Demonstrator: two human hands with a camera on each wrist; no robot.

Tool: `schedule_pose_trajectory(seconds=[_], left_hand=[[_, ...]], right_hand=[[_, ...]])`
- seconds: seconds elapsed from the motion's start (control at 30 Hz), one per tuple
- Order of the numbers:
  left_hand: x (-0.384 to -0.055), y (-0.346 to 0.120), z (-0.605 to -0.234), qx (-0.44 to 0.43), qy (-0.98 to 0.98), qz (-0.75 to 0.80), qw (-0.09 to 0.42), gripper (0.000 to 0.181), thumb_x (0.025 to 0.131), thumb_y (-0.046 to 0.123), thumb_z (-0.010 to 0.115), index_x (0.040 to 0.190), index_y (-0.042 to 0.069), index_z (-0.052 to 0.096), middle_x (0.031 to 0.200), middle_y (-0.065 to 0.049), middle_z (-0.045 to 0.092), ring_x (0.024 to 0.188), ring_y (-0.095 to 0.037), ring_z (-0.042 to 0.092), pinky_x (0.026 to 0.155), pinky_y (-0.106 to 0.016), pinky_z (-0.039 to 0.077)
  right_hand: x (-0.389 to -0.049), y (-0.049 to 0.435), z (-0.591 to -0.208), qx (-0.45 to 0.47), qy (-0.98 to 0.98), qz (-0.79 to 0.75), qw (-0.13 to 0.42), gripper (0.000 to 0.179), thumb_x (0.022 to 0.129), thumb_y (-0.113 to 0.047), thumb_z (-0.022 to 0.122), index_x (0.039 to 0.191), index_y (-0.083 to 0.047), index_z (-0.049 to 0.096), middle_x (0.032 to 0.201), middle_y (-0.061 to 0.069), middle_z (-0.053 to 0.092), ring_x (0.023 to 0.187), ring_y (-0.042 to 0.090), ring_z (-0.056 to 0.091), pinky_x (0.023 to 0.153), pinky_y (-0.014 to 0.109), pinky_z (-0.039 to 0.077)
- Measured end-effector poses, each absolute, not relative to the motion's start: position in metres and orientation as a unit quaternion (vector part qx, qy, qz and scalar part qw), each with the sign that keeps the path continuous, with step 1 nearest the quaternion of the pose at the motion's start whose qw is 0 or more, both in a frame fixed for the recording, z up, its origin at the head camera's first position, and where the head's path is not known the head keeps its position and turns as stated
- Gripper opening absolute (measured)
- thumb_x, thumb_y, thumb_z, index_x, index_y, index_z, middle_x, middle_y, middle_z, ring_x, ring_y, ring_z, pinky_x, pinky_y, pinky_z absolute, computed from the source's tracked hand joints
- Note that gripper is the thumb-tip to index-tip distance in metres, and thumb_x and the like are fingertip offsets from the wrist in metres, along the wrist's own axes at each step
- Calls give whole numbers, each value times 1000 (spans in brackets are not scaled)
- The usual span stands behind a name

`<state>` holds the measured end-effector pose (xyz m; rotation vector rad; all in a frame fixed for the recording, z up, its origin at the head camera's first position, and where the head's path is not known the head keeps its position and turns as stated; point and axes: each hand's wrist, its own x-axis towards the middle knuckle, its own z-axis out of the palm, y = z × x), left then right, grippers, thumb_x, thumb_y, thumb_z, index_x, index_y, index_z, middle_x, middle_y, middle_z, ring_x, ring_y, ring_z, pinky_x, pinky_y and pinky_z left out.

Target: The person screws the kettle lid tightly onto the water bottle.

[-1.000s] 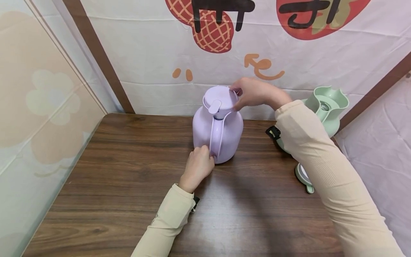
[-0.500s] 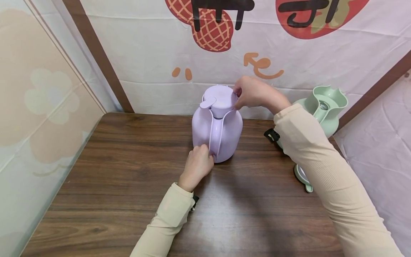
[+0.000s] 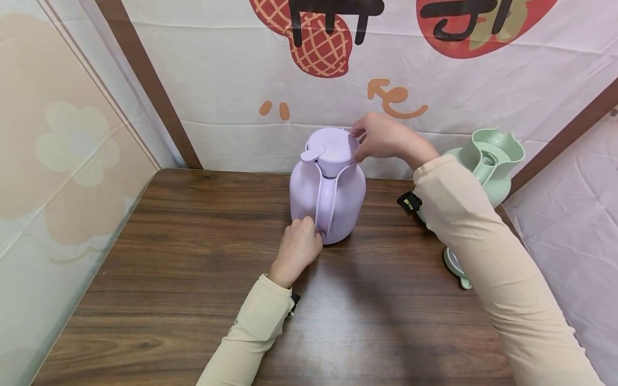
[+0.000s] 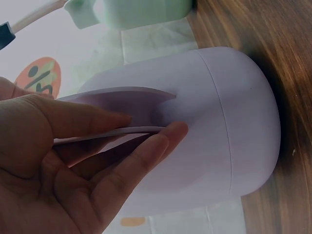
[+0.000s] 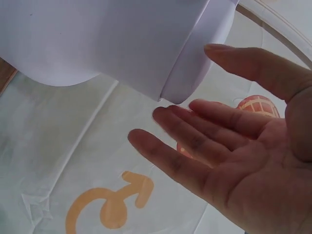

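Observation:
A lilac thermos jug (image 3: 352, 209) stands upright on the wooden table, its handle towards me. My left hand (image 3: 296, 249) grips the lower part of the handle (image 3: 326, 206); in the left wrist view its thumb and fingers (image 4: 146, 151) pinch the handle's edge. The round lid (image 3: 333, 142) sits in the jug's mouth, its tab (image 3: 313, 153) pointing to the near left. Around the lid's right side is my right hand (image 3: 386, 136). In the right wrist view the fingers are loosely straight, the thumb (image 5: 243, 61) at the lid's rim, with contact unclear.
At the back right a green jug (image 3: 499, 187) stands with its top uncovered, partly behind my right sleeve. A green lid (image 3: 456, 268) lies on the table (image 3: 193, 257) in front of it. A printed cloth wall (image 3: 232, 96) rises close behind the lilac jug.
The lid has turned, its tab swinging from above the handle to the left. My right hand has shifted slightly back and right at the rim. The left hand has kept its hold.

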<state>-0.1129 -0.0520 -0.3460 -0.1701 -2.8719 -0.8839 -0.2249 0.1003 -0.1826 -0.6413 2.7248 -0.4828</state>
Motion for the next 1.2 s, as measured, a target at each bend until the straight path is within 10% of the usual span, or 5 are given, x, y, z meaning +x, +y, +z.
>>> schedule_pose_trajectory(seconds=[0.4, 1.2], left_hand=[[-112, -52, -345, -58, -952, -292, 67, 18, 75, -1, 56, 58, -1, 52, 59, -18, 56, 53, -35, 56, 53, -46, 44], [-112, -52, -346, -56, -952, -292, 72, 17, 75, -2, 56, 58, -2, 52, 59, -18, 55, 53, -35, 55, 53, -46, 44]], right_hand=[[-234, 97, -179, -225, 936, -176, 204, 78, 73, -4, 65, 142, -9, 30, 140, 13, 36, 127, 28, 34, 93, 43, 36], [-234, 99, -183, -265, 932, -160, 190, 60, 76, -8, 68, 130, 3, 44, 126, 21, 48, 117, 30, 43, 95, 41, 34]])
